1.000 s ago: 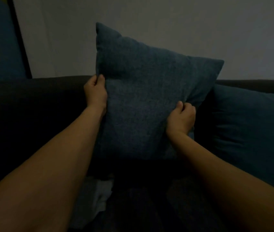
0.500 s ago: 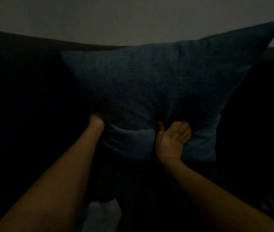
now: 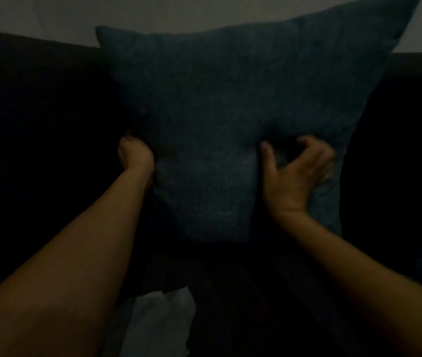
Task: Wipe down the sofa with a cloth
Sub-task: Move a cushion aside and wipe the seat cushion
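Room: dim, with little colour to be made out. 1 pale plain wall (image 3: 50,14) fills the top strip of the view, behind everything else.

Sofa (image 3: 37,112), 1: dark upholstery, nearly black in this light. Its backrest runs the full width below the wall, and its seat spreads across the lower half of the view. Fabric texture cannot be made out.

Cushion (image 3: 230,99), 1: square, dark blue-grey woven cover. It stands upright on the sofa seat and against the backrest, tilted so that its upper right corner rises past the top edge of the view. Its upper left corner sits just above the backrest line. A paler patch shows low on its face, between the 2 hands.

Forearms, 2: bare, reaching in from the bottom corners toward the cushion.

Right hand (image 3: 296,173), 1: spread wide, thumb out to the left and fingers curled, lying against the cushion's lower right face. It grips nothing; some motion blur at the fingertips.

Left hand (image 3: 135,157), 1: closed in a fist at the cushion's lower left edge, pinching that edge. The fingers are hidden behind the fabric.

Cloth (image 3: 158,323), 1: pale, crumpled, lying loose on the sofa seat at the bottom of the view, just right of the left forearm. Neither hand touches it, and it is well apart from the cushion.
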### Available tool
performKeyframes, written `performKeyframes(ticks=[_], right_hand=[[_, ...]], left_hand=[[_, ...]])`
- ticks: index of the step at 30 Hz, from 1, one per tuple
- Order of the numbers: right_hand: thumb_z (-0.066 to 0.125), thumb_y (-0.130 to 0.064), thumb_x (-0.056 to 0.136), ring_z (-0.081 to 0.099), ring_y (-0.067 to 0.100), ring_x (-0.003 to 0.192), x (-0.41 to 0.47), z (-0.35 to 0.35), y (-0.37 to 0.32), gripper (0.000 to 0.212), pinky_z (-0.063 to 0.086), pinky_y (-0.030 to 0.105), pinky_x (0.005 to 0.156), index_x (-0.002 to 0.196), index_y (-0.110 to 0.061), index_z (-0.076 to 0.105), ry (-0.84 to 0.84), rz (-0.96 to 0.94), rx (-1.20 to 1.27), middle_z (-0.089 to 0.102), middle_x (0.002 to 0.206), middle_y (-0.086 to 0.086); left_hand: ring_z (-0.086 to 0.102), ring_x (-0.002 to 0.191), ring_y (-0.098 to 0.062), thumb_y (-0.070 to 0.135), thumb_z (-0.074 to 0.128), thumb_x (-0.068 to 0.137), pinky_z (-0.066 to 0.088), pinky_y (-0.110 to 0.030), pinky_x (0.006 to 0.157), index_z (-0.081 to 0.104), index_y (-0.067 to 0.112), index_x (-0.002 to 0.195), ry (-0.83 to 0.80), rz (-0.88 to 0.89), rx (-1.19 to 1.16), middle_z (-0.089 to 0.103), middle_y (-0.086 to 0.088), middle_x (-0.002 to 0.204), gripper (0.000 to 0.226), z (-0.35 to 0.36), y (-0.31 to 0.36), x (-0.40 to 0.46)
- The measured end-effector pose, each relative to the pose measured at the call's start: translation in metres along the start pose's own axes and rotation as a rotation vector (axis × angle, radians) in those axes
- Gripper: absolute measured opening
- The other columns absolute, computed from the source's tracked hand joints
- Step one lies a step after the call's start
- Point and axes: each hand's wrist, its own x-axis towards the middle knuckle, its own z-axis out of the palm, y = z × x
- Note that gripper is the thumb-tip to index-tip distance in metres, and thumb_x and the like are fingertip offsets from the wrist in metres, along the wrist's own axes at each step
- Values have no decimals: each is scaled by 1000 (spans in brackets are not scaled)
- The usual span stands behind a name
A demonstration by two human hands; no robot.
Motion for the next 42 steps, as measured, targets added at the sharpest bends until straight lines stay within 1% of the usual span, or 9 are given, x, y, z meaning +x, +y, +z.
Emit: performKeyframes(ticks=[3, 7, 12, 18, 27, 32, 35, 38, 42], right_hand=[[65, -74, 62, 38, 26, 127, 67, -24, 3, 98, 27, 41, 104, 134, -12, 42, 118, 210, -30, 40, 136, 15], [60, -82, 57, 28, 33, 138, 77, -30, 26, 116, 23, 50, 112, 149, -36, 8, -270, 507, 5, 18, 152, 9], [48, -85, 63, 31, 31, 135, 55, -11, 36, 112, 26, 48, 110, 151, -33, 2, -160, 425, -92, 23, 148, 11], [37, -86, 71, 19, 33, 141, 36, 8, 42, 108, 16, 50, 113, 151, -26, -3, -148, 342, -224, 11, 156, 18], [37, -48, 97, 18, 34, 142, -20, -56, 11, 69, 11, 46, 117, 149, -7, 19, -360, 87, -302, 17, 154, 21], [44, -29, 96, 57, 29, 88, -108, -104, -13, 27, 42, 37, 78, 95, -9, 62, -961, -488, -70, 59, 94, 10], [39, -45, 96, 51, 24, 116, -153, -111, -2, 44, 40, 35, 98, 126, -18, 55, -1377, -391, -228, 55, 127, 8], [17, -62, 91, 27, 23, 140, -180, -112, 13, 68, 22, 38, 115, 146, -26, 34, -1440, -334, -394, 30, 153, 5], [23, -53, 98, 13, 19, 145, -183, -109, 17, 55, 10, 41, 118, 149, -33, 19, -1475, -335, -414, 15, 158, -2]], left_hand=[[50, 124, -32, 26, 27, 104, 41, -31, 97, 52, -2, 129, -39, -42, 73, 51, -19, 136, 45, -5, 26, -7], [52, 120, -25, 47, 24, 101, 41, -34, 101, 47, 14, 138, -286, -6, -97, 53, -7, 135, 54, 8, 37, -34], [47, 128, -24, 66, 20, 93, 34, -38, 111, 44, 23, 142, -278, 40, -128, 49, -3, 143, 69, 23, 19, -37], [33, 137, -33, 36, 16, 104, 26, -40, 111, 11, 16, 153, -185, 163, 344, 24, -15, 155, 53, 28, -30, -43], [35, 129, -41, 48, 35, 94, 32, -51, 102, 27, 11, 143, -197, 281, 853, 32, -19, 144, 62, -44, 20, -92], [59, 103, -32, 56, 49, 79, 49, -36, 82, 59, 23, 97, -832, 481, 1096, 60, -11, 112, 39, -135, 7, -151], [39, 130, -31, 70, 48, 75, 37, -44, 105, 42, 34, 135, -1284, 344, 1351, 37, -6, 143, 69, -182, -44, -183], [19, 141, -29, 62, 52, 79, 21, -50, 113, 15, 38, 149, -1221, 413, 1325, 12, 4, 155, 83, -204, -85, -190], [35, 127, -24, 44, 61, 85, 31, -45, 108, 37, 39, 139, -1234, 266, 1160, 35, 0, 141, 59, -183, -89, -163]])
